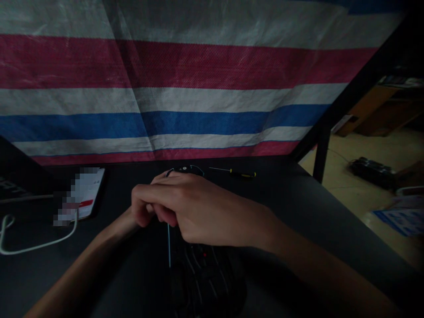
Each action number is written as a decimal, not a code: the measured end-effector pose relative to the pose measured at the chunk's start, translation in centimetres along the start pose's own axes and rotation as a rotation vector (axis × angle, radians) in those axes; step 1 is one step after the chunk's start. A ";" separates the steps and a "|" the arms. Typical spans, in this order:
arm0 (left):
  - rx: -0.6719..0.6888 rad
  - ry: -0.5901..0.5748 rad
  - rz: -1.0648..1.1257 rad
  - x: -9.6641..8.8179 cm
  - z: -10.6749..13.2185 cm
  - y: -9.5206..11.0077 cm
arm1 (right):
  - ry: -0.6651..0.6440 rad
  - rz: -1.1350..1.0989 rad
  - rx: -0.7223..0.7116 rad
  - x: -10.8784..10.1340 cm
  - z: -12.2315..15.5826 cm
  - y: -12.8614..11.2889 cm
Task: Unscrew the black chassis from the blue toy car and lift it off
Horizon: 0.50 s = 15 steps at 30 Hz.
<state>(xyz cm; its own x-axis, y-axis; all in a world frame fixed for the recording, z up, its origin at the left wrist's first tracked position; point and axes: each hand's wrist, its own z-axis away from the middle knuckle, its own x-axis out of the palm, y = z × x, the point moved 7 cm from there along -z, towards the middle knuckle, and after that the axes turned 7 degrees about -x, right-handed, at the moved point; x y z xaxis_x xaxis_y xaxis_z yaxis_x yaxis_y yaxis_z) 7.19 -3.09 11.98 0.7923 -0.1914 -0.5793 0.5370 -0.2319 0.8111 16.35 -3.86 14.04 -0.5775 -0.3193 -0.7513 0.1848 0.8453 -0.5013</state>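
A dark object with pale curved ridges and a small red dot, shaped like a toy car, lies on the black table in front of me. My right hand is over its far part, fingers curled inward; what they grip, if anything, is hidden. Behind it, my left hand is mostly covered, so its fingers cannot be made out. A thin bluish rod or edge runs down below my right fingers along the object's left side. Just beyond my hands shows a black part with a round silvery spot.
A screwdriver with a black and yellow handle lies behind my hands. At left are a phone and a white cable. A striped tarp hangs at the table's back. Right of the table, a dark object sits on the floor.
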 end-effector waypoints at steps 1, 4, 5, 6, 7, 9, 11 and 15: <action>0.048 0.006 -0.044 0.1 0.2 0.7 | 0.007 -0.033 0.007 0.0 0.0 0.1; 0.052 0.033 -0.097 0.2 0.3 -0.1 | 0.044 -0.112 0.044 -0.4 0.0 0.2; 0.016 0.042 -0.080 0.1 0.1 -1.2 | 0.046 -0.139 0.052 -0.5 0.0 0.1; -0.012 0.055 -0.054 -0.1 -0.2 -2.3 | 0.044 -0.161 0.058 -0.5 -0.1 -0.1; 0.004 0.060 -0.037 -0.2 -0.4 -3.3 | 0.047 -0.170 0.067 -0.5 -0.1 -0.2; 0.064 0.063 -0.027 -0.5 -0.9 -5.0 | 0.063 -0.161 0.093 -0.5 -0.2 -0.5; 0.113 0.060 -0.027 -0.7 -1.5 -6.5 | 0.116 -0.147 0.115 -0.3 -0.4 -0.6; 0.157 0.021 -0.047 -0.2 -2.8 -8.6 | 0.246 -0.250 0.118 0.6 -0.7 0.2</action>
<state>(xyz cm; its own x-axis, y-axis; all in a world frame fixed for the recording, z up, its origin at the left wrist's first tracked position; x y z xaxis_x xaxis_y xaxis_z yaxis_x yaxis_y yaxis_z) 3.20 1.58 5.39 0.7743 -0.1570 -0.6130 0.5230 -0.3865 0.7596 15.50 -3.61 13.78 -0.7879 -0.3851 -0.4806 0.0958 0.6942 -0.7134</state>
